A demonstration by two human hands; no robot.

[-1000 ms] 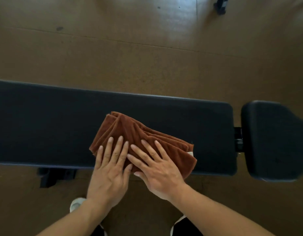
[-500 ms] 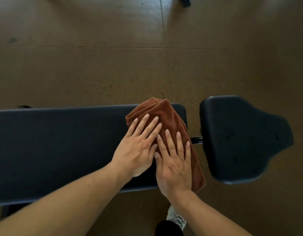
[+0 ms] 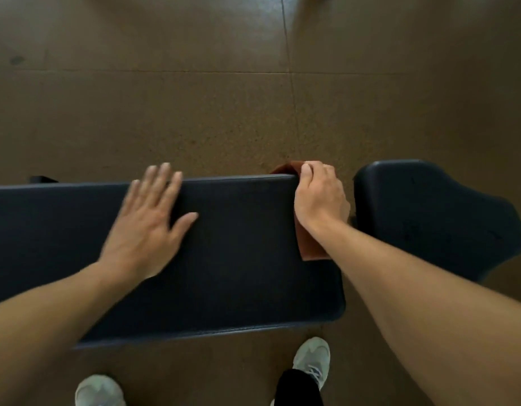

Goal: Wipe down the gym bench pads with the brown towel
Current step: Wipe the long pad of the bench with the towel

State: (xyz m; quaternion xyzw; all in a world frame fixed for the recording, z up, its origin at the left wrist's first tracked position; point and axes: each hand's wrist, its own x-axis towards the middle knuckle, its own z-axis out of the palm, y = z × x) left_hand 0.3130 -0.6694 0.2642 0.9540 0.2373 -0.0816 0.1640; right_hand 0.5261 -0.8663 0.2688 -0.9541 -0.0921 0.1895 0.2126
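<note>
The long black bench pad (image 3: 238, 259) runs across the view from the left edge. A shorter black seat pad (image 3: 429, 218) sits to its right, across a narrow gap. The brown towel (image 3: 310, 244) hangs over the long pad's right end, near the far corner. My right hand (image 3: 319, 197) grips the towel there with curled fingers and covers most of it. My left hand (image 3: 150, 218) lies flat on the long pad with fingers spread, well left of the towel and blurred by motion.
Brown speckled floor (image 3: 194, 98) lies all around the bench. My two light shoes (image 3: 310, 358) stand just in front of the long pad. A dark foot of the frame (image 3: 42, 179) shows behind the pad at far left.
My right hand has dragged the towel to the long pad's right end and now grips it. My left hand has left the towel and moved left onto the bare pad.
</note>
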